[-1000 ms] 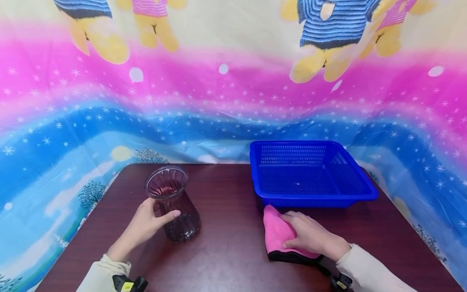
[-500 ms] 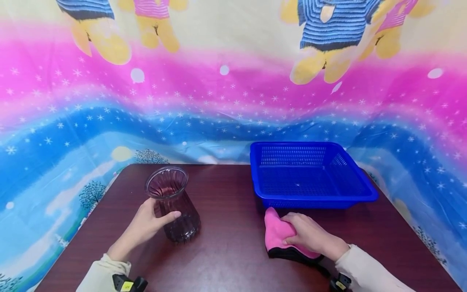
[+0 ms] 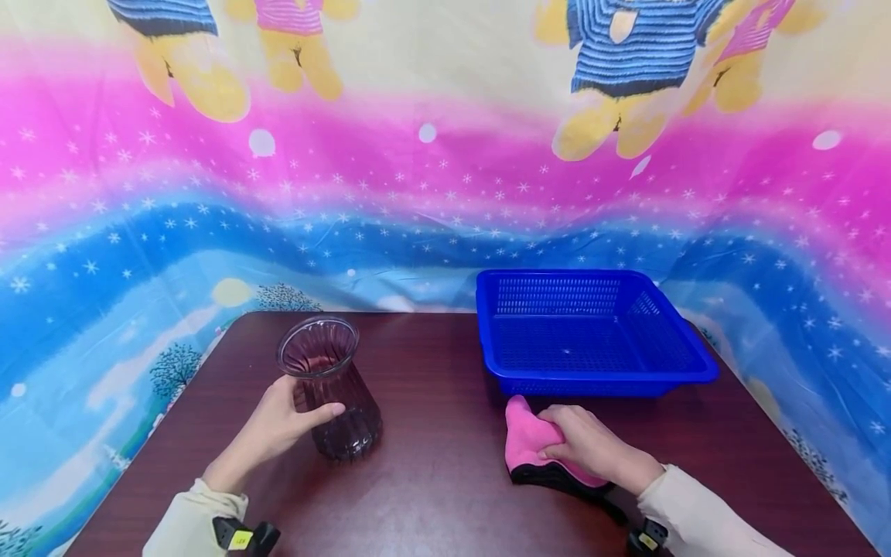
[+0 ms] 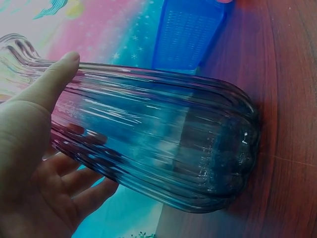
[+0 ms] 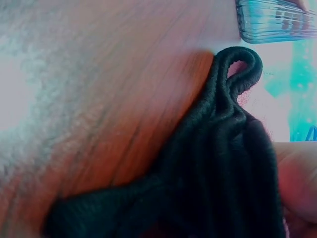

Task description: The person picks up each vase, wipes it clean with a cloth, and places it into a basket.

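Note:
My left hand [image 3: 280, 422] grips a ribbed, purplish clear glass vase [image 3: 348, 414] by its side, thumb across the front and fingers round the back. The vase has a flared rim and leans a little to the left on the table. Through its glass in the left wrist view, part of my fingers [image 4: 91, 196] shows below the vase wall. On the right, my right hand [image 3: 592, 445] pinches a folded pink cloth [image 3: 525, 441] with black edging. The right wrist view shows that black edging [image 5: 218, 148] bunched in folds close over the wood.
A blue plastic basket [image 3: 599, 377] with perforated walls stands at the table's back right, just behind the cloth. The dark wooden table [image 3: 425, 495] ends at a printed cloth backdrop [image 3: 425, 201] around the back and sides.
The pink cloth is bunched a little more in my right hand, and its black edge has risen slightly. My left hand and the vase have stayed put.

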Available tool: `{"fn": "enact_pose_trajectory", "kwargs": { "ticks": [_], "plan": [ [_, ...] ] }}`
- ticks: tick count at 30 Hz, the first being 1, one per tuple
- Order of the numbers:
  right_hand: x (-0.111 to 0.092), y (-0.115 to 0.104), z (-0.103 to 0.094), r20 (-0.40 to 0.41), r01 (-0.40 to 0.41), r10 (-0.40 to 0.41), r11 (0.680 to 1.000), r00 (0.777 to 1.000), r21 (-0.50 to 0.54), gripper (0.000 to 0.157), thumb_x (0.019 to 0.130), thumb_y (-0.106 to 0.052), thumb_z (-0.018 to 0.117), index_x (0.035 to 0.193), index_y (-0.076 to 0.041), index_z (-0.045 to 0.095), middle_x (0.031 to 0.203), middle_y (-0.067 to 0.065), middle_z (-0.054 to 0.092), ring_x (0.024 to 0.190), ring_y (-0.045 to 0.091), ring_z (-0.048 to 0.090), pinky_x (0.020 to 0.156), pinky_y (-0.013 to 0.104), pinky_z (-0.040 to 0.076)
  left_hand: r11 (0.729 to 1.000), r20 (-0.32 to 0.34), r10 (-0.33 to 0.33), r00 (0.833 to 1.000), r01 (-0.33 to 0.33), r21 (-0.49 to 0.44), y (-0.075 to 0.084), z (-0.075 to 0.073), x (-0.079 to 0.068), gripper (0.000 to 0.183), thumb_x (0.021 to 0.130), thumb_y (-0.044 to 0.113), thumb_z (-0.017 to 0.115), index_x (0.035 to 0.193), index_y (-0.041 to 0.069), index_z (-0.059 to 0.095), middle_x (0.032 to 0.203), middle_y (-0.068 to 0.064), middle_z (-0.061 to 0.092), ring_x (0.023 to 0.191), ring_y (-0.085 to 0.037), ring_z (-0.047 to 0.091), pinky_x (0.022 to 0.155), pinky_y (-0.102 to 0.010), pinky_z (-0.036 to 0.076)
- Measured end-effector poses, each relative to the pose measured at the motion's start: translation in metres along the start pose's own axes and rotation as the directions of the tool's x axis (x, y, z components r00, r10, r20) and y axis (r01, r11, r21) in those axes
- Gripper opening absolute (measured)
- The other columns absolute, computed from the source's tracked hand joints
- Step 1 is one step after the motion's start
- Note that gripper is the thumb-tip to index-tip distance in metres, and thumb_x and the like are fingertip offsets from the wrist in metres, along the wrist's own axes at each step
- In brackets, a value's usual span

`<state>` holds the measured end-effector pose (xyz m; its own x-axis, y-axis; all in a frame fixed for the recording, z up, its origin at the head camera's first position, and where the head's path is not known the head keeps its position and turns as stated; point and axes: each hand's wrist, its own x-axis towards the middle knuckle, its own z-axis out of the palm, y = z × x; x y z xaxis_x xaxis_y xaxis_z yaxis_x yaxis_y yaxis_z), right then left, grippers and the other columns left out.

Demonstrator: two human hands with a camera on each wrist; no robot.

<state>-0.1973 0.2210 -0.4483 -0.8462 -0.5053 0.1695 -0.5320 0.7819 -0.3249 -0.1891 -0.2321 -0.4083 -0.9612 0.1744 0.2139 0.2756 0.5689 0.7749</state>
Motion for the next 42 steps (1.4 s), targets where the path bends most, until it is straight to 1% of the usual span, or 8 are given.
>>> {"fn": "enact_pose_trajectory", "kwargs": {
  "ticks": [5, 12, 22, 29, 32, 36, 38, 42],
  "plan": [
    [-0.0014, 0.0019, 0.0025, -0.003, -0.005, 0.005, 1.0, 1.0, 0.029, 0.032, 0.07, -0.032, 0.083, 0.092, -0.014, 0.07, 0.08, -0.01, 0.066, 0.071, 0.001, 0.054, 0.062, 0.025, 0.045, 1.0, 0.003, 0.008, 1.0, -0.008, 0.007, 0.0, -0.0007, 0.001, 0.055, 0.08, 0.028, 0.079, 0.125, 0.006, 0.056, 0.114, -0.015, 0.069, 0.093, 0.003, 0.064, 0.08, -0.019, 0.055],
    [-0.0014, 0.0043, 0.0042, 0.006, 0.011, -0.011, 0.999, 1.0, 0.045, 0.022, 0.073, -0.029, 0.082, 0.082, -0.018, 0.065, 0.067, -0.015, 0.05, 0.063, -0.001, 0.04, 0.057, 0.018, 0.035, 1.0, 0.007, -0.004, 1.0, 0.004, -0.008, 0.0007, -0.0008, 0.0011, 0.057, 0.081, 0.026, 0.078, 0.128, 0.005, 0.053, 0.117, -0.018, 0.068, 0.093, 0.005, 0.064, 0.079, -0.018, 0.055],
    [-0.0008, 0.0032, 0.0038, 0.03, 0.026, -0.029, 0.996, 0.999, 0.08, 0.026, 0.075, -0.025, 0.08, 0.072, -0.023, 0.055, 0.063, -0.017, 0.033, 0.059, -0.003, 0.034, 0.054, 0.015, 0.032, 1.0, 0.003, 0.001, 1.0, -0.001, -0.003, -0.0002, -0.0016, 0.0011, 0.057, 0.081, 0.027, 0.079, 0.127, 0.007, 0.054, 0.118, -0.016, 0.068, 0.094, 0.006, 0.062, 0.08, -0.019, 0.055],
    [-0.0034, 0.0033, 0.0015, 0.028, 0.058, -0.06, 0.995, 0.998, 0.08, 0.021, 0.079, -0.02, 0.077, 0.081, -0.02, 0.057, 0.065, -0.016, 0.041, 0.062, -0.002, 0.039, 0.057, 0.016, 0.035, 1.0, 0.016, 0.013, 1.0, -0.013, -0.003, -0.001, -0.0016, 0.0018, 0.056, 0.082, 0.026, 0.078, 0.127, 0.006, 0.054, 0.118, -0.017, 0.067, 0.095, 0.005, 0.063, 0.08, -0.02, 0.055],
    [-0.0041, 0.0021, 0.0002, 0.005, 0.078, -0.079, 0.994, 0.997, 0.074, 0.021, 0.081, -0.017, 0.076, 0.084, -0.018, 0.056, 0.067, -0.014, 0.043, 0.064, -0.001, 0.04, 0.059, 0.016, 0.035, 1.0, 0.014, 0.01, 1.0, -0.01, 0.014, -0.0006, -0.0023, 0.0028, 0.056, 0.082, 0.028, 0.078, 0.128, 0.007, 0.054, 0.119, -0.016, 0.067, 0.098, -0.001, 0.065, 0.081, -0.02, 0.055],
    [-0.0042, -0.0005, -0.0007, -0.02, 0.106, -0.105, 0.992, 0.994, 0.06, 0.023, 0.081, -0.016, 0.075, 0.085, -0.018, 0.052, 0.068, -0.014, 0.04, 0.065, 0.0, 0.041, 0.06, 0.017, 0.035, 0.999, 0.007, 0.002, 1.0, -0.002, 0.037, 0.0003, -0.0034, 0.0032, 0.057, 0.081, 0.03, 0.078, 0.127, 0.008, 0.054, 0.12, -0.016, 0.067, 0.1, -0.009, 0.067, 0.081, -0.022, 0.056],
    [-0.0044, -0.0018, -0.0005, -0.03, 0.119, -0.118, 0.992, 0.993, 0.051, 0.023, 0.081, -0.015, 0.075, 0.085, -0.018, 0.052, 0.068, -0.014, 0.039, 0.065, 0.0, 0.041, 0.061, 0.017, 0.035, 0.999, 0.01, 0.003, 1.0, -0.003, 0.036, 0.0004, -0.0035, 0.0028, 0.057, 0.081, 0.029, 0.078, 0.128, 0.007, 0.054, 0.12, -0.017, 0.067, 0.1, -0.009, 0.067, 0.08, -0.021, 0.056],
    [-0.0056, -0.0054, 0.0002, -0.047, 0.137, -0.135, 0.99, 0.99, 0.044, 0.023, 0.082, -0.015, 0.075, 0.087, -0.018, 0.052, 0.069, -0.014, 0.04, 0.066, 0.0, 0.042, 0.061, 0.017, 0.036, 1.0, 0.024, 0.001, 1.0, -0.001, 0.008, -0.0001, -0.0024, 0.0022, 0.057, 0.082, 0.028, 0.077, 0.128, 0.006, 0.053, 0.12, -0.017, 0.067, 0.096, 0.0, 0.065, 0.079, -0.019, 0.055]
  ]
}}
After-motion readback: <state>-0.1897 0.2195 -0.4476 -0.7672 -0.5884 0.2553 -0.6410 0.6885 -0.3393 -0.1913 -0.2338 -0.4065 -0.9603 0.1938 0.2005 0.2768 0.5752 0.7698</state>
